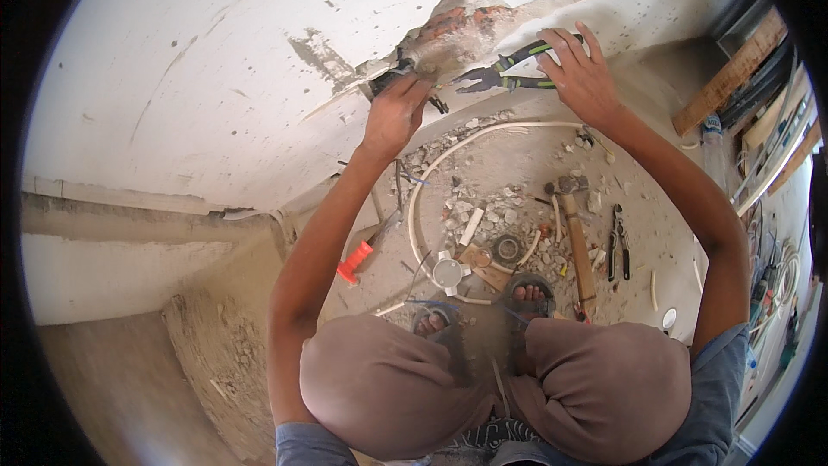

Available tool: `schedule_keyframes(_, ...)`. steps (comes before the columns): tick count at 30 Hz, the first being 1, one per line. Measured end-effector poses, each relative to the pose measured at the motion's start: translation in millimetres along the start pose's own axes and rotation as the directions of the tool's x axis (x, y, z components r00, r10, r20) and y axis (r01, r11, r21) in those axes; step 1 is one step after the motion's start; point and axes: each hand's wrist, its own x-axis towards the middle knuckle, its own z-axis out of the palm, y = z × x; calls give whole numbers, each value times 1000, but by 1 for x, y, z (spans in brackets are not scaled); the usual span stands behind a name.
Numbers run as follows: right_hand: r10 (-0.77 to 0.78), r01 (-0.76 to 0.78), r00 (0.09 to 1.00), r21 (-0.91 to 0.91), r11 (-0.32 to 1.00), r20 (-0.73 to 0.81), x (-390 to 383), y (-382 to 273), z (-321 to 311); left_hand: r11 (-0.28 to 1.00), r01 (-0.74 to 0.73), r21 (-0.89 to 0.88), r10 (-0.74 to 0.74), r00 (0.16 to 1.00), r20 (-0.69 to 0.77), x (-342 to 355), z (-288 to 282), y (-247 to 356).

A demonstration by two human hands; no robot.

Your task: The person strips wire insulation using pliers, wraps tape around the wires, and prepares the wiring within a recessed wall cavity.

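Note:
My right hand [586,78] holds combination pliers [485,78] with black and green handles, which are spread apart. Their jaws point left, close to the fingertips of my left hand [398,112]. Those fingers are pinched together on what looks like a thin wire [439,85], mostly hidden by the hand. Just behind them, a dark electrical box [385,78] sits in a chased-out hollow low in the white wall [216,60]. Short black wire ends [440,106] hang beside my left hand.
Rubble [487,216] and a curved pale conduit [417,207] cover the floor below. Around my feet lie a hammer [578,250], cutting pliers [617,242], a round white junction box [448,273], black tape [507,248] and an orange-handled tool [354,262]. Wooden planks [733,73] lean at right.

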Motion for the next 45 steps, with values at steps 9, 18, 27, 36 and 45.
schedule_keyframes(9,-97,95,993,-45,994,-59,14,6,7,1000,9,-13,-9,1000,3,1,-3,1)
schedule_keyframes(18,-166,162,985,-58,985,-56,16,13,6,1000,8,-17,-8,1000,7,4,-4,2)
schedule_keyframes(27,-199,94,924,310,946,326,15,20,-7,999,4,51,-8,997,71,-2,-1,-4)
schedule_keyframes(36,-599,-960,247,278,-42,762,2,0,-27,984,-149,99,141,987,78,-9,0,-16)
schedule_keyframes(45,22,-40,980,88,995,197,-25,4,-24,1000,-18,11,17,1000,15,0,-1,-1)
